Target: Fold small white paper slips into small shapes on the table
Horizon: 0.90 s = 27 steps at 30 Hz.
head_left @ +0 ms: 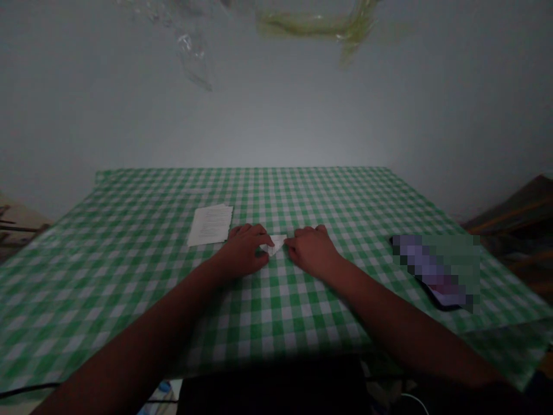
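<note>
A small folded piece of white paper lies on the checked tablecloth between my hands, pointed towards me. From its left side my left hand grips it, with the fingers bent over its edge and the thumb below. My right hand is closed at the paper's right corner, index fingertip and thumb pressed together there, the other fingers curled in. My fingers cover part of the paper's left side. Just beyond my left hand rests a stack of white sheets with lines of print.
A green and white checked tablecloth covers the table. At the right lies a phone, partly blurred out by blocks. Behind the table rises a pale wall with yellowish tape. A dark cable runs below the near edge.
</note>
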Each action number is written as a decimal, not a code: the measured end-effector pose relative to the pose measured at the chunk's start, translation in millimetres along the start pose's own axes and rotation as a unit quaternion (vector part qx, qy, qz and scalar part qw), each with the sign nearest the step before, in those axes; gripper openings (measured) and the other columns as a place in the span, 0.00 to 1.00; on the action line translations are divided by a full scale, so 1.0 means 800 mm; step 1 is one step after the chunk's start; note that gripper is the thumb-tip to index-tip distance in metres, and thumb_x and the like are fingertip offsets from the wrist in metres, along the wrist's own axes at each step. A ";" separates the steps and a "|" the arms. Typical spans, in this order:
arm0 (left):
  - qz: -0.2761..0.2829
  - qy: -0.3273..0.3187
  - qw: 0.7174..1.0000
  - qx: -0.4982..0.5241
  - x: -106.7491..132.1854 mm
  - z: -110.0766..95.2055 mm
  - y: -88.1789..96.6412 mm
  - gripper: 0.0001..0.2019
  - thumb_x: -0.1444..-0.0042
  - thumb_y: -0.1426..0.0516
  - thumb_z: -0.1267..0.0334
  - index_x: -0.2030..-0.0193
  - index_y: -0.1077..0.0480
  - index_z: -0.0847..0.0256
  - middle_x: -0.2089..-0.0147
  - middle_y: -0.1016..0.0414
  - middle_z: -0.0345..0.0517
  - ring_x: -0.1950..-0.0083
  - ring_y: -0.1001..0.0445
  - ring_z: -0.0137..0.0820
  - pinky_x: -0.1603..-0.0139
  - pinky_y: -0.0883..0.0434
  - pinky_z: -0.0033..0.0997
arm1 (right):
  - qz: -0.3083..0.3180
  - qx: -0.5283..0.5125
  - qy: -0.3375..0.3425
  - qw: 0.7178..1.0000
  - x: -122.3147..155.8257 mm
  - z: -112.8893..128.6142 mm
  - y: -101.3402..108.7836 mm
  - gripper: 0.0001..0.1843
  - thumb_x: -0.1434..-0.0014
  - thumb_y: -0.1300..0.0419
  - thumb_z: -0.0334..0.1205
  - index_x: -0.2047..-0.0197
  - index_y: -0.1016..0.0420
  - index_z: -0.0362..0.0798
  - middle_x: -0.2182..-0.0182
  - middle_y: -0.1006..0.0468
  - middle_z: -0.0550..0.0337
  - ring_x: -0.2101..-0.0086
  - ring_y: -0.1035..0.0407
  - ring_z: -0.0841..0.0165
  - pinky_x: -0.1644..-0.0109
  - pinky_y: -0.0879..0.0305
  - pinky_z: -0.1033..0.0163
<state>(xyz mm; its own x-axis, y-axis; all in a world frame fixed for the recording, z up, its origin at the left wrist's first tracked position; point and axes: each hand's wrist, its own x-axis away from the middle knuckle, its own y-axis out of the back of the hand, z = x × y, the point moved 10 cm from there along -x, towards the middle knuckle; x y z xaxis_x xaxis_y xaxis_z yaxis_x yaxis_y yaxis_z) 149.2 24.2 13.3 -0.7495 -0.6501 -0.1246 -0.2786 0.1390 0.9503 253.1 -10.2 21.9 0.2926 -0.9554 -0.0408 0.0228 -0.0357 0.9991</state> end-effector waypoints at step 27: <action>0.009 -0.002 1.000 0.030 -0.003 0.016 -0.009 0.17 0.40 0.44 0.58 0.44 0.30 0.48 0.46 0.28 0.42 0.44 0.33 0.39 0.40 0.42 0.46 | -0.062 -0.173 0.154 0.971 -0.003 0.029 -0.005 0.16 0.35 0.46 0.34 0.48 0.22 0.44 0.51 0.22 0.50 0.51 0.32 0.62 0.43 0.39 0.54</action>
<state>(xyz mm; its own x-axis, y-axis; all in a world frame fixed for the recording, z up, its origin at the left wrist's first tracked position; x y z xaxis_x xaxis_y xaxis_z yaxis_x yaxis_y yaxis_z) 145.8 34.3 3.3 -0.7567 -0.6447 -0.1090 -0.3005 0.1948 0.9337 230.5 -14.7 17.9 0.5371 -0.8155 -0.2158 0.3805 0.0058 0.9248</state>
